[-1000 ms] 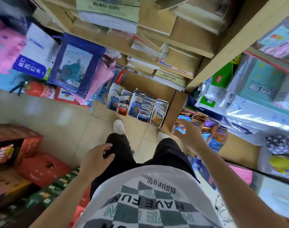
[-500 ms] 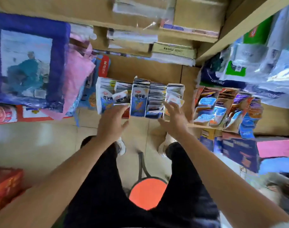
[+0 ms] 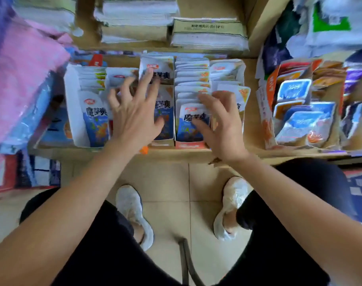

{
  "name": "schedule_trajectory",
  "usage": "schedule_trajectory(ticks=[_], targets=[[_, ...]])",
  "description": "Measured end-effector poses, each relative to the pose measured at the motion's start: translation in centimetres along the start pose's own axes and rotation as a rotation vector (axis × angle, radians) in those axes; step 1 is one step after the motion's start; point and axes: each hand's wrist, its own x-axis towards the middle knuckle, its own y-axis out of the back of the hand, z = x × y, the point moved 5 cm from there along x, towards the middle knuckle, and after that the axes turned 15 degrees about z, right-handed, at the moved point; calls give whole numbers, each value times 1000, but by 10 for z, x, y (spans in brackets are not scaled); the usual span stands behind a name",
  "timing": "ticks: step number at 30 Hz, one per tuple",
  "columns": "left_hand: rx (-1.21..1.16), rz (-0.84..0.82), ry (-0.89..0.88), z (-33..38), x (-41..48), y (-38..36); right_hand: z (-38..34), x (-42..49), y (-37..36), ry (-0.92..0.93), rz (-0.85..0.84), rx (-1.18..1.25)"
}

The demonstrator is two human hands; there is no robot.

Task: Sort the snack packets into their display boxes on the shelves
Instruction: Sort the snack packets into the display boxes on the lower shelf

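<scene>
A low wooden shelf ran across the view above a tiled floor, with flat paper stacks on the shelf higher up. On the low shelf stood a row of white boxes, side by side and touching. Each was filled with white-and-blue packets standing upright, faces toward the person, so each file ran front to back, away from the body. Both hands were over this row, directly ahead of and below the person. They were apart, with one box's width showing between them. The left hand was spread wide with straight fingers and held nothing. Its fingertips reached the tall packet at the back of the middle-left box. The right hand lay on the next box over, its bent fingers on the packet tops and its thumb against the front packet's face. Motion blur hid whether it pinched any of them. A second group of boxes, holding different packets, stood well to the right on the same shelf, nearer the right hand. The next move probably turned on that front-to-back run. A packet would have to be lifted straight up out of its file, and the right hand was better placed for the middle-right box, the left hand for the boxes left of it.
</scene>
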Motion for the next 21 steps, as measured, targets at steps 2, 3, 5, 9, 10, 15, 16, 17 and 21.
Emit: schedule_trajectory(ticks=[2, 3, 5, 9, 10, 15, 16, 17, 21], targets=[[3, 7, -1, -3, 4, 1, 1, 4, 2, -15, -17, 9], [7, -16, -9, -2, 7, 2, 0, 6, 4, -28, -43, -2], [22, -63, -23, 0, 14, 6, -1, 13, 8, -55, -81, -24], [120, -142, -52, 5, 26, 15, -4, 22, 16, -19, -154, -88], [162, -166, -65, 8, 29, 17, -3, 24, 18, -5, -154, -98], [210, -248, -18, 18, 41, 21, -5, 25, 25, -3, -123, -118], [196, -246, -16, 19, 45, 24, -4, 26, 26, 0, -118, -117], [177, -263, -7, 18, 44, 23, -2, 23, 26, 0, -125, -121], [154, -303, -21, 11, 48, 22, 2, 20, 26, 27, -111, -102]])
